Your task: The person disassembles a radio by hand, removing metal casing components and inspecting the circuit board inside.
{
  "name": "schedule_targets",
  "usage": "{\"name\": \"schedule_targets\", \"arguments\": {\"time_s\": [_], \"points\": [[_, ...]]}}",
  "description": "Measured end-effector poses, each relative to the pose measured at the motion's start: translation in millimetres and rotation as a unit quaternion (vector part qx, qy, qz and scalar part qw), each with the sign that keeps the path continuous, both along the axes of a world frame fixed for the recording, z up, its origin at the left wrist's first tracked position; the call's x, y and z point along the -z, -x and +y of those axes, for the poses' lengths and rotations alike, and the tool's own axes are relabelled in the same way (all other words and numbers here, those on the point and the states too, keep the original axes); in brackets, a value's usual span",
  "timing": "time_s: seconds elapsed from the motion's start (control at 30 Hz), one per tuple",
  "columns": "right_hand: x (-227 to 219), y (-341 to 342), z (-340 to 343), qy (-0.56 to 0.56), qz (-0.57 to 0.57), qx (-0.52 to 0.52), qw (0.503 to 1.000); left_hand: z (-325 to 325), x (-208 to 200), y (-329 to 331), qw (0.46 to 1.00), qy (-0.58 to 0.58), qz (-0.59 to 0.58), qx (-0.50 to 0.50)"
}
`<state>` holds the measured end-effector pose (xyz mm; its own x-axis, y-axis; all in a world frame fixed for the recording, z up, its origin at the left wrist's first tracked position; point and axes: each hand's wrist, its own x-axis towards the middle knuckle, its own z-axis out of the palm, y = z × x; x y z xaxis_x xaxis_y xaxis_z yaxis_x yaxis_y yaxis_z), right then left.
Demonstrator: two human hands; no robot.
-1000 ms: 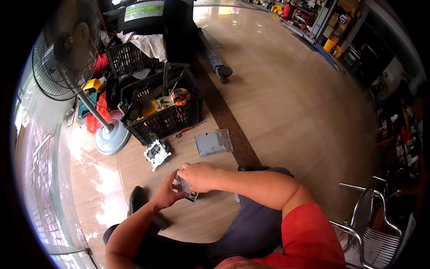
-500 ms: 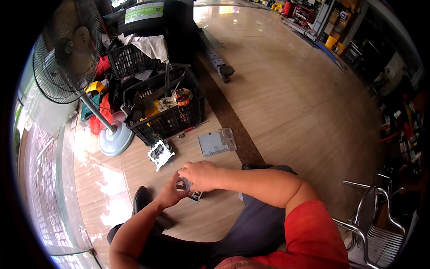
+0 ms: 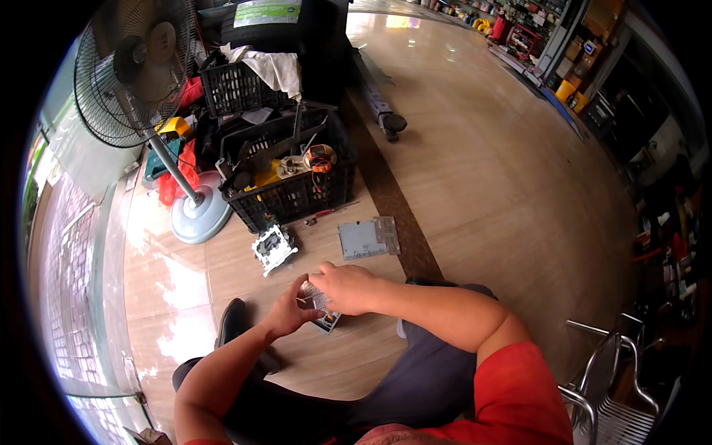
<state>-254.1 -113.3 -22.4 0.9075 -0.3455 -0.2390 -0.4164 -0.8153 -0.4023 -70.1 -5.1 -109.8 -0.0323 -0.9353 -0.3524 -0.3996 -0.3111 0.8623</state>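
Between my two hands is a small silvery-grey part (image 3: 314, 296), partly covered by fingers; its exact kind cannot be made out. My left hand (image 3: 286, 310) curls around its left side, thumb low and fingers high. From the right, my right hand (image 3: 345, 288) is closed on its upper edge. Just below them, a metal-cased unit (image 3: 327, 321) with small parts showing inside lies between my feet, half hidden by my left thumb. Farther out on the floor are a white-framed mechanism (image 3: 274, 249) and a flat grey metal cover plate (image 3: 361, 239).
A red-handled screwdriver (image 3: 320, 214) lies before a black crate (image 3: 289, 194) holding tools and an orange meter (image 3: 320, 157). At left stands a pedestal fan (image 3: 200, 219). A jack-like metal arm (image 3: 386, 119) extends along the floor. A metal chair (image 3: 619, 408) is at lower right.
The whole view has shifted a little, moving the surroundings rightward. My fingers have changed position slightly, and more of the silvery-grey part shows between them.
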Motion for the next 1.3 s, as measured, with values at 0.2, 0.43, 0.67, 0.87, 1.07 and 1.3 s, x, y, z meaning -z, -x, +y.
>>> {"name": "schedule_targets", "arguments": {"time_s": [0.2, 0.43, 0.67, 0.87, 1.07, 1.3], "points": [[-6, -1, 1, -0.003, 0.029, 0.010, 1.000, 0, 1, -2, 1.000, -0.004, -0.006, -0.017], [-7, -1, 2, 0.007, 0.040, 0.018, 0.999, -2, -4, -3, 0.999, 0.007, -0.037, -0.014], [-6, -2, 3, 0.008, 0.043, 0.018, 0.999, 0, -10, -1, 0.999, 0.013, -0.035, -0.018], [0, -3, 2, 0.020, 0.059, 0.020, 0.998, 0, -13, 1, 0.998, 0.008, -0.057, -0.018], [0, -4, 3, 0.019, 0.070, 0.022, 0.997, 1, -12, 0, 0.998, 0.019, -0.051, -0.018], [-3, -4, 3, 0.017, 0.079, 0.023, 0.996, 0, -9, -2, 0.999, 0.008, -0.035, -0.019]]}}
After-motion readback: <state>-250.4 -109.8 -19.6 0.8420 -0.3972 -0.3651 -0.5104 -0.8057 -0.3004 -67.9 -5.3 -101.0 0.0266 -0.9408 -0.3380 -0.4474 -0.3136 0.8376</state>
